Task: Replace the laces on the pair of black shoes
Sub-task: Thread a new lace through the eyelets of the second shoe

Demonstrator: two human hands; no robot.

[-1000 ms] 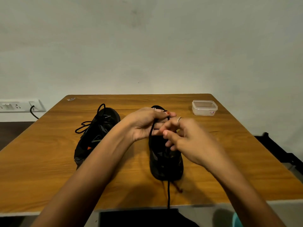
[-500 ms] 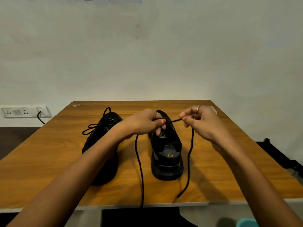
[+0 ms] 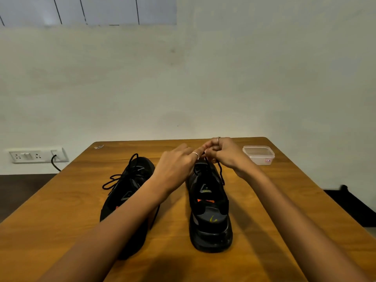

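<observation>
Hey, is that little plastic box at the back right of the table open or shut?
Shut: a clear lid sits flat on the plastic box, flush with its rim.

Black shoes [image 3: 209, 210] with orange accents, wood-grain brown table [image 3: 284, 200]

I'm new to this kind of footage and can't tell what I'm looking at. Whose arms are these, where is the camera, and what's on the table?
There is no machine here. A person wears a wide-angle camera on the head, looking forward and down, so the two bare arms are their own. On the wooden table stand two black shoes. The left shoe has loose lace loops lying at its far end. Both hands meet over the far end of the right shoe: the right hand pinches its black lace, and the left hand works beside it, its grip hidden from view. A small clear plastic container sits at the far right.
</observation>
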